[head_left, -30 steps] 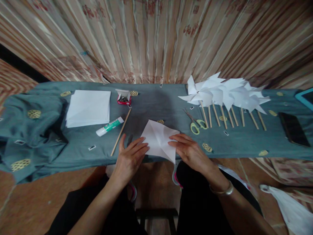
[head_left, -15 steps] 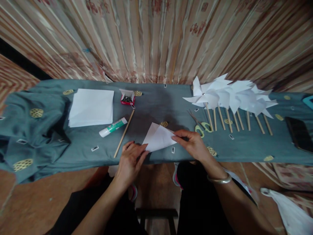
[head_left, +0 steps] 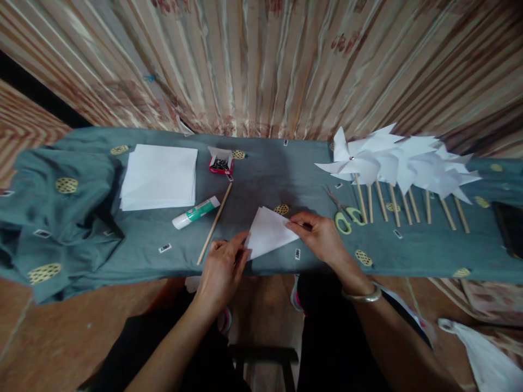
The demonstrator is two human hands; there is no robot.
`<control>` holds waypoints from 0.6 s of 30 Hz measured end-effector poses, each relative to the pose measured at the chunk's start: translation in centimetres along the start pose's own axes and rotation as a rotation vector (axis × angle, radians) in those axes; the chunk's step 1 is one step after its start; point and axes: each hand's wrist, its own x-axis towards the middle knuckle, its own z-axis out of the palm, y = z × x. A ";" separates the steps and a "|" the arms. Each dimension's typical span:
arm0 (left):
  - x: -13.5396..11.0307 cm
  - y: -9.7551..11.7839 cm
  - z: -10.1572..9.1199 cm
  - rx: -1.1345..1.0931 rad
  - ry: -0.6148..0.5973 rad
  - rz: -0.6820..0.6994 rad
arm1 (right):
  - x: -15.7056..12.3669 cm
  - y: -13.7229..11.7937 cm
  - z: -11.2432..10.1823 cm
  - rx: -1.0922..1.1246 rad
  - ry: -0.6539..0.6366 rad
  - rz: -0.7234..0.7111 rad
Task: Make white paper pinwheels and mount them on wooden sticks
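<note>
A folded sheet of white paper [head_left: 270, 233], roughly triangular, is held between my two hands over the front part of the cloth. My left hand [head_left: 225, 267] pinches its lower left corner. At the right corner, my right hand [head_left: 314, 233] grips the paper between thumb and fingers. Left of the paper lies a thin wooden stick [head_left: 214, 224], and beyond it a white and green glue stick [head_left: 196, 212]. Scissors [head_left: 344, 212] with light green handles rest to the right of my right hand.
A stack of white paper [head_left: 159, 177] sits at left. Behind the glue stick is an open red box [head_left: 221, 162] of small metal pieces. Several paper pinwheels [head_left: 392, 160] on sticks overlap at right. A dark phone [head_left: 509, 226] lies near the right edge. Bunched cloth [head_left: 81, 212] covers the left end.
The paper's two layers now lie more nearly on top of each other, with its edges closer together. Both hands keep hold of its corners. The whole view has shifted slightly.
</note>
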 end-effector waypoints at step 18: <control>0.8 0.8 -1.4 0.254 -0.034 0.112 | 1.0 -1.0 -0.2 -0.129 -0.048 0.020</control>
